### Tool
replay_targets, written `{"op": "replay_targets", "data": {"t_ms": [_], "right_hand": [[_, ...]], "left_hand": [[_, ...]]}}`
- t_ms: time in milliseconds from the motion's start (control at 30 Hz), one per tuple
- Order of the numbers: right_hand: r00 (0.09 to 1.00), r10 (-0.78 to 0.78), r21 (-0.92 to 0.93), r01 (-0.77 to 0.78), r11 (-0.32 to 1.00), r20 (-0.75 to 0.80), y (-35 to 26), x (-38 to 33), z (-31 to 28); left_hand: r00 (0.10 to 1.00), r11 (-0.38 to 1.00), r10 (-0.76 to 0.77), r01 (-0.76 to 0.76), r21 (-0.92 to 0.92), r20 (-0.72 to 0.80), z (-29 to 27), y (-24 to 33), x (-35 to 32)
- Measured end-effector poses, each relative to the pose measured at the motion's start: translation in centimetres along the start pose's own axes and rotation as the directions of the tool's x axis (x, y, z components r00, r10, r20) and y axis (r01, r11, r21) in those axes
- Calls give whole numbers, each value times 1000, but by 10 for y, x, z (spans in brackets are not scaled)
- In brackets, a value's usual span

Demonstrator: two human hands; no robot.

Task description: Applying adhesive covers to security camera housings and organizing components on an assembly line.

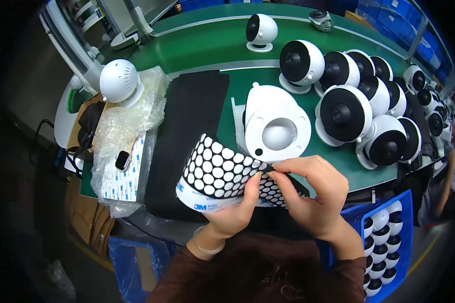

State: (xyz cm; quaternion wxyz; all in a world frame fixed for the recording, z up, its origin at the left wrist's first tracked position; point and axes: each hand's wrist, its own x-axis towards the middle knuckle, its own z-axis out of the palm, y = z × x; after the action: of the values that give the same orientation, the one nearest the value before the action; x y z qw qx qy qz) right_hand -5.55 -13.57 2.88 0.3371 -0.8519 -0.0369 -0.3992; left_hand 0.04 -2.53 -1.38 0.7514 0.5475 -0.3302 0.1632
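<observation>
A bent sheet of round adhesive pads [215, 169], white dots on black with a blue-printed white backing strip, is held up over the black mat [187, 111]. My left hand [235, 214] grips its lower edge, thumb on top. At the fold, the thumb and fingers of my right hand [316, 192] pinch the sheet close to my left thumb; whether a single pad is loose between them cannot be made out. Just beyond lies a white ball-shaped camera [299, 129], its round base turned up. One black dot [259, 152] shows on that base.
Several upright black-and-white cameras [345, 113] crowd the right of the green table. Another camera [262, 30] stands at the back. At left, a white camera [120, 81] rests on plastic wrap [114, 129]. A blue crate [408, 227] of round parts is at lower right.
</observation>
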Motion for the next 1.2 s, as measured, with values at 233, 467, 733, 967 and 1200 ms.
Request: {"op": "replay_targets", "data": {"t_ms": [233, 467, 733, 967, 1200], "right_hand": [[991, -91, -27, 89, 996, -99, -2, -3, 5], [998, 54, 116, -57, 992, 30, -2, 1, 6], [998, 61, -10, -61, 998, -19, 5, 8, -4], [974, 223, 26, -223, 975, -24, 8, 23, 1], [986, 166, 69, -165, 984, -19, 22, 48, 8]], "left_hand": [[999, 992, 29, -24, 120, -40, 6, 10, 3], [995, 990, 94, -90, 113, -36, 3, 9, 1], [916, 876, -383, 402, -266, 121, -38, -9, 8], [840, 717, -467, 542, -439, 276, -21, -12, 10], [851, 562, -374, 523, -640, 368, -20, -18, 18]]}}
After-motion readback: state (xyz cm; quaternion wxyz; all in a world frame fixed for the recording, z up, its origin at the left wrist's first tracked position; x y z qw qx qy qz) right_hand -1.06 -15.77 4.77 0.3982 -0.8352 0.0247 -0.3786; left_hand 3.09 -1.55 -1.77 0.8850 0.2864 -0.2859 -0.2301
